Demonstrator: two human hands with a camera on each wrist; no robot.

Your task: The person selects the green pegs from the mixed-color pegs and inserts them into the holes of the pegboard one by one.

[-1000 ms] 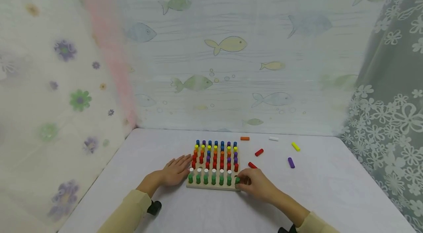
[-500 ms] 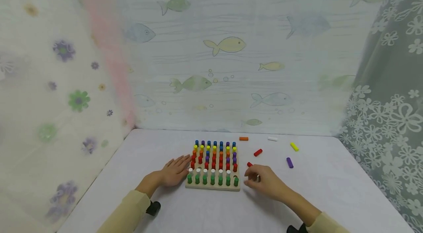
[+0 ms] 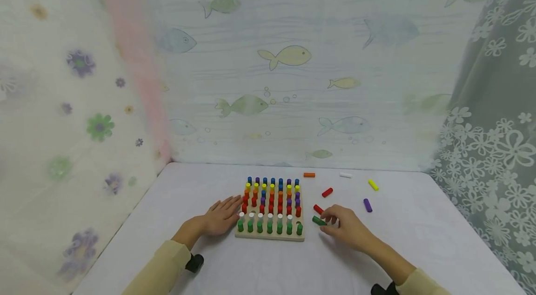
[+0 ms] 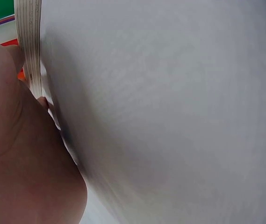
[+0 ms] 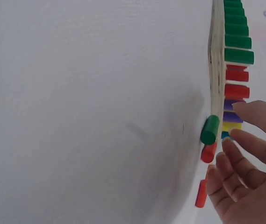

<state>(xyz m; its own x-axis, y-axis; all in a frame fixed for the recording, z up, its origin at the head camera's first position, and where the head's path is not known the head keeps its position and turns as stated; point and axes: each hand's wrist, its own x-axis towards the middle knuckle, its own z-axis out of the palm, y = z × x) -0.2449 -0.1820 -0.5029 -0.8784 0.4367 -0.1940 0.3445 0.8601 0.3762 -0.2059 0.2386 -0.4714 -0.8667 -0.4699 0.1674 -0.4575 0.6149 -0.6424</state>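
A wooden peg board [image 3: 270, 235] bears rows of coloured pegs, with green pegs [image 3: 269, 227] along the front and white ones [image 3: 270, 217] behind them. My left hand [image 3: 222, 217] lies flat with fingers spread, its fingertips at the board's left edge. In the left wrist view, the palm side [image 4: 25, 154] is beside the board's layered side [image 4: 28, 42]. To the right of the board, my right hand [image 3: 347, 227] hovers with loosely bent fingers, nothing held. Just off its fingertips a loose green peg [image 5: 210, 129] lies on the cloth, beside a red peg [image 3: 318, 209].
More loose pegs lie behind and right of my right hand: red [image 3: 327, 192], orange [image 3: 309, 175], white [image 3: 345, 175], yellow [image 3: 373, 185] and purple [image 3: 367, 205]. White cloth covers the table [image 3: 234, 267]. A fish-patterned curtain [image 3: 289, 99] hangs at the back.
My right hand has left the green peg at the board's front right corner and moved right. A loose green peg on the cloth has come into view. The left hand stays put.
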